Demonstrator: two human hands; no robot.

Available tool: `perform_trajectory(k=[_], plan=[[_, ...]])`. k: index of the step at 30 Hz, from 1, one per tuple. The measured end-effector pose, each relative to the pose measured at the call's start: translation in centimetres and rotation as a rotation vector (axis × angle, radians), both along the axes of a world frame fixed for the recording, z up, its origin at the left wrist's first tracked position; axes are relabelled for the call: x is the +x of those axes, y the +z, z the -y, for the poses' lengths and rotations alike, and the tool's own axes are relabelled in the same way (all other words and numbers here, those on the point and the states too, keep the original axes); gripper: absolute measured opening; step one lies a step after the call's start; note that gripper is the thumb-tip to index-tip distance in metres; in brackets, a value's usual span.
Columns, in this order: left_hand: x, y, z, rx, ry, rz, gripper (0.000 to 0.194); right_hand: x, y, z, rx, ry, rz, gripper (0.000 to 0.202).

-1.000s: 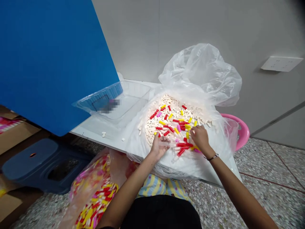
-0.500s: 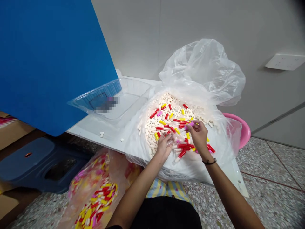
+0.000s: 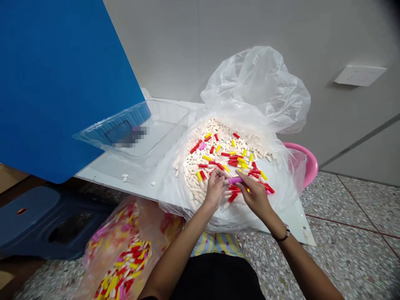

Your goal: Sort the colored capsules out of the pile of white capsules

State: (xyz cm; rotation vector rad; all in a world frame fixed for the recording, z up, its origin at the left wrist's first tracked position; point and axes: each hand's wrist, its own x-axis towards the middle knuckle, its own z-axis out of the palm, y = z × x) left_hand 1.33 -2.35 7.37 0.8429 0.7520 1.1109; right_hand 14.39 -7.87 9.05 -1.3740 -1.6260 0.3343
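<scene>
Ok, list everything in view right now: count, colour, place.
pink-capped tube: 1, pink, between the hands
other capped tubes: many, red, yellow, pink, on the white pieces
white pieces: uncountable, white, in the open bag
open bag: 1, clear, on the table
tray: 1, clear, table's left
table: 1, white, centre
lower bag: 1, translucent, bottom left, holding coloured pieces
basin: 1, pink, beyond table's right
stool: 1, dark blue, lower left
panel: 1, blue, upper left
socket plate: 1, white, right wall
wall: grey, behind
floor: speckled grey, below
bracelet: 1, dark, right wrist
left hand: 1, bare, at tube's pale end, grip unclear
right hand: 1, bare, pinching pink end
</scene>
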Motion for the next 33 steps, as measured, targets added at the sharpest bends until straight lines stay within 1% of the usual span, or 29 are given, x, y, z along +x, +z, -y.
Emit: perform_trajectory(k=[1,3,4,5,7,9,10,11,12,13,15,17,18,20,22,23,24,26,29,31,33], plan=[[0.0,0.0,-0.1,0.055,0.013,-0.064,0.009,0.1,0.3,0.3,-0.009,0.004,0.037,0.027],[-0.1,0.2,-0.2,0.213,0.052,-0.205,0.010,0.1,0.8,0.7,-0.081,-0.018,0.074,0.020],[-0.1,0.3,0.0,0.296,0.079,-0.272,0.013,0.0,0.9,0.9,-0.153,-0.027,0.047,0.025],[-0.1,0.5,0.2,0.375,0.107,-0.331,0.016,-0.3,0.9,1.0,-0.250,-0.018,-0.024,0.035],[0.0,0.9,0.9,0.515,0.134,-0.423,0.019,-1.0,0.8,1.3,-0.481,0.068,-0.294,0.049],[0.1,1.3,1.6,0.635,0.128,-0.480,0.019,-1.8,0.4,1.5,-0.666,0.188,-0.594,0.051],[0.1,1.4,1.8,0.678,0.128,-0.503,0.019,-2.0,0.3,1.7,-0.697,0.217,-0.688,0.050],[0.2,1.5,1.9,0.698,0.139,-0.524,0.018,-2.1,0.1,1.8,-0.670,0.199,-0.726,0.049],[0.2,1.5,1.9,0.689,0.160,-0.540,0.018,-2.1,-0.1,2.0,-0.593,0.144,-0.701,0.046],[0.2,1.5,1.8,0.659,0.187,-0.550,0.019,-2.0,-0.3,2.2,-0.484,0.070,-0.613,0.043],[0.4,1.4,1.6,0.577,0.236,-0.541,0.020,-1.7,-0.7,2.7,-0.242,-0.041,-0.307,0.036],[0.6,1.2,1.4,0.521,0.269,-0.511,0.020,-1.4,-1.2,3.2,-0.037,-0.077,0.036,0.031],[0.7,1.2,1.3,0.511,0.284,-0.499,0.020,-1.3,-1.4,3.4,0.032,-0.083,0.178,0.026],[0.9,1.1,1.4,0.516,0.311,-0.486,0.020,-1.3,-1.7,3.7,0.099,-0.116,0.371,0.019],[0.9,1.0,1.6,0.543,0.326,-0.486,0.020,-1.3,-1.7,3.9,0.073,-0.142,0.459,0.016],[0.9,0.9,1.8,0.562,0.329,-0.487,0.021,-1.3,-1.6,4.0,0.046,-0.134,0.462,0.015],[0.8,0.8,1.9,0.581,0.329,-0.488,0.021,-1.4,-1.5,4.1,0.020,-0.122,0.433,0.016],[0.6,0.6,2.2,0.611,0.328,-0.491,0.020,-1.6,-1.3,4.4,-0.050,-0.086,0.286,0.020],[0.3,0.2,2.4,0.630,0.333,-0.489,0.018,-2.1,-1.2,4.6,-0.262,-0.016,-0.107,0.029],[0.2,0.0,2.3,0.629,0.327,-0.473,0.017,-2.2,-1.3,4.3,-0.417,0.056,-0.358,0.034],[0.3,-0.3,2.0,0.606,0.307,-0.428,0.012,-1.5,-1.5,3.6,-0.503,0.099,-0.494,0.039]])
